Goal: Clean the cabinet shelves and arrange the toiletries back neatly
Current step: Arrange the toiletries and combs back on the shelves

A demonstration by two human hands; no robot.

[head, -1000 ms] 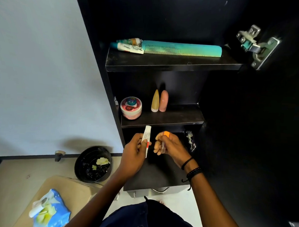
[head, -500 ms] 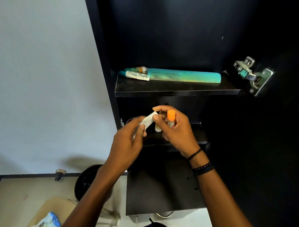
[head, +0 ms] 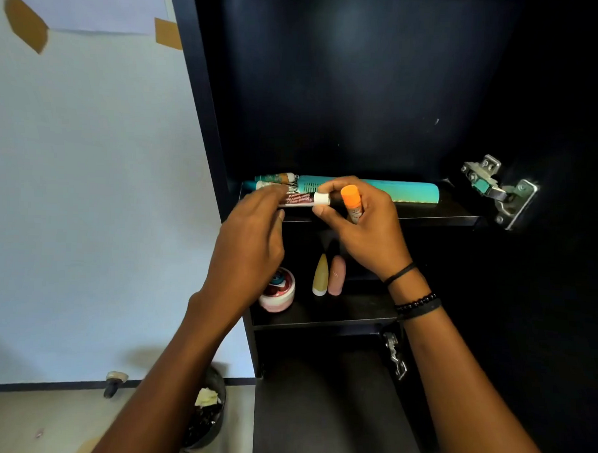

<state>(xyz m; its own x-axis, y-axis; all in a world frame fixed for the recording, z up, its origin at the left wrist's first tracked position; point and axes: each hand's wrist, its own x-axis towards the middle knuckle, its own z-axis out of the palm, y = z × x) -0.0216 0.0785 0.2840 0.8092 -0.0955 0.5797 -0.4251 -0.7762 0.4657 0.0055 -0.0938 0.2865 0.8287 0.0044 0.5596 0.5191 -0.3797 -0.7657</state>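
Note:
My right hand grips an orange-capped stick upright and pinches the white cap of a white tube between index finger and thumb. The tube lies level at the front edge of the upper shelf. Its tail end is pinched by my left hand. Behind the tube, a teal comb and two small tubes lie on that shelf. On the middle shelf stand a round pink jar, a yellow cone bottle and a pink bottle.
The black cabinet's door is open to the right, with a metal hinge beside the upper shelf and a smaller hinge lower down. A black bin with scraps stands on the floor against the white wall.
Both hands have risen from below the middle shelf to the upper shelf's front edge. The tube has turned from upright to level, and my right fingers have taken its cap.

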